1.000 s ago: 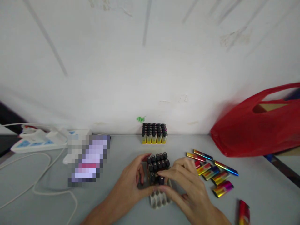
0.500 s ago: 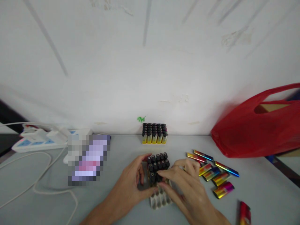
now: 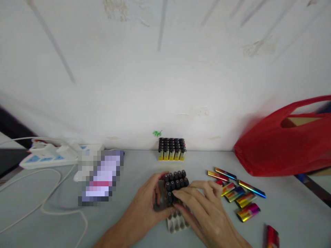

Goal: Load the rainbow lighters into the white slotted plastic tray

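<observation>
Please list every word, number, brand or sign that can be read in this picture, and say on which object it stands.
No text can be read.
Green mark on the wall: a scribble, too small to read.
Pixelated object: blurred out, unreadable.
Loose lighters: only colour bands show.
Power strip: no readable label.

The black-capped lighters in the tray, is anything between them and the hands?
Nothing visible. The left hand wraps the tray's left side and the right hand lies against the black-capped lighters from the right, fingers touching them. The loose rainbow lighters lie off to the right, apart.
</observation>
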Demonstrator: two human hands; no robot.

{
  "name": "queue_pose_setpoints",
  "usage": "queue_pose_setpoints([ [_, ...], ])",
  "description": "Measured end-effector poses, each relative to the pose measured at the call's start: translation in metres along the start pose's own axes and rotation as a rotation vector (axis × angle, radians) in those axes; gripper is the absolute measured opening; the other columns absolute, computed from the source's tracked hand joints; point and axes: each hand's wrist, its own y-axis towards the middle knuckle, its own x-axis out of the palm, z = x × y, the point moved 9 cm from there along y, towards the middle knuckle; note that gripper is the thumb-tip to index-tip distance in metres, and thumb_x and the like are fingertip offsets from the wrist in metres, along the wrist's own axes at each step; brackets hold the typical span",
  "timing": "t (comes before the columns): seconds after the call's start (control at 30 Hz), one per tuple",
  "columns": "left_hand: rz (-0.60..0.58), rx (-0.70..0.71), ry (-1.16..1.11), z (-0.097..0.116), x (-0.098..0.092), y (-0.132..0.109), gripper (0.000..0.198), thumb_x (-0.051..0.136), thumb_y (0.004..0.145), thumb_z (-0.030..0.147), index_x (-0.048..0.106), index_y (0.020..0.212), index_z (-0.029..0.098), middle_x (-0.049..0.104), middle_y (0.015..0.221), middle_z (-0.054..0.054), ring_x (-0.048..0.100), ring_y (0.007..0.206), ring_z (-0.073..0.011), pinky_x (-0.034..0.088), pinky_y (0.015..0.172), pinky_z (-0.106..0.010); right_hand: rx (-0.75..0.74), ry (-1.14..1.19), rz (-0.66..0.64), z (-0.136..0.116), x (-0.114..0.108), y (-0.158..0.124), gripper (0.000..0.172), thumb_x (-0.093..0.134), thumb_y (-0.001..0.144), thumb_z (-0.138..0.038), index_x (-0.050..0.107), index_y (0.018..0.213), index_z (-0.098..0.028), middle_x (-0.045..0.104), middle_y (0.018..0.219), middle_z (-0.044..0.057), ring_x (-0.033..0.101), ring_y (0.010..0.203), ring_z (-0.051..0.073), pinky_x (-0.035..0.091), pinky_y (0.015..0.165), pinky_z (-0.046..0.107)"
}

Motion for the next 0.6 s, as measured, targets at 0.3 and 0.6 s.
queue_pose_setpoints([
  [0.3,-0.007,0.003,-0.004,0.000,0.001,0.000,0.072,0.089,0.082,0.028,0.057,0.147,0.025,0.071,0.099,-0.001,0.065,0.079,-0.0226,0.050,0.071,-0.031,0.016,0.084,-0.016,0.003,0.002,-0.005,0.021,0.061,0.113,-0.018,0.068,0.133,-0.018,0.082,0.099,0.002,0.066,0.096,0.025,0.036,0.092,0.041],
  [0.6,-0.030,-0.034,0.079,-0.004,0.000,-0.001,0.077,0.090,0.082,0.023,0.054,0.150,0.026,0.064,0.091,0.003,0.062,0.078,-0.0220,0.047,0.071,-0.031,0.447,-0.355,0.189,0.080,-0.030,-0.026,0.017,0.057,0.108,-0.023,0.068,0.122,-0.023,0.076,0.106,0.012,0.059,0.099,0.036,0.035,0.087,0.048],
])
